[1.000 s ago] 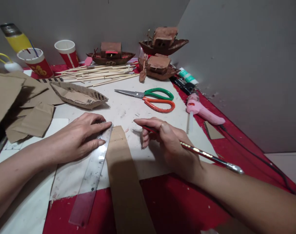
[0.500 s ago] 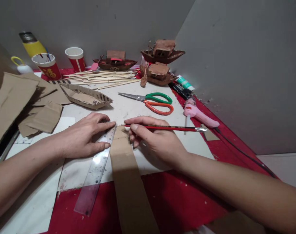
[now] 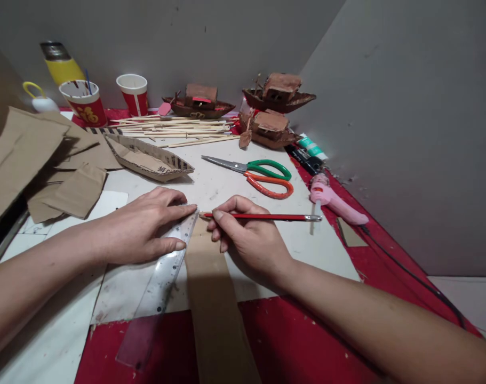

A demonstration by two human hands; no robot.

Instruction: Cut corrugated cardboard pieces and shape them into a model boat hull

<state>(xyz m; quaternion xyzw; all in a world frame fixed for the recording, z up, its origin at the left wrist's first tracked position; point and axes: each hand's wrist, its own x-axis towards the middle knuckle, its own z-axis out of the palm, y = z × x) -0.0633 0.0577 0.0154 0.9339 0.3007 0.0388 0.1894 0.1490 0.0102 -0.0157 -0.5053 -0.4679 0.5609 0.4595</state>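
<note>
Grey walls rise behind our red-covered worktop, where a white sheet lies under our work. What has just changed is the pencil: held off to the side a moment ago, it now reaches across the far end of the cardboard strip, its tip right by the edge of the clear ruler. That brings point, edge and strip together in one spot, though we cannot tell whether the lead is touching the cardboard. Our right hand has the pencil pinched between thumb and fingers, while our left hand rests with its thumb and forefinger spread on the ruler. The strip runs from between our hands toward us, over the sheet and onto the red. Beyond lie the scissors and an unpainted cardboard hull, with glue gun to the right.
</note>
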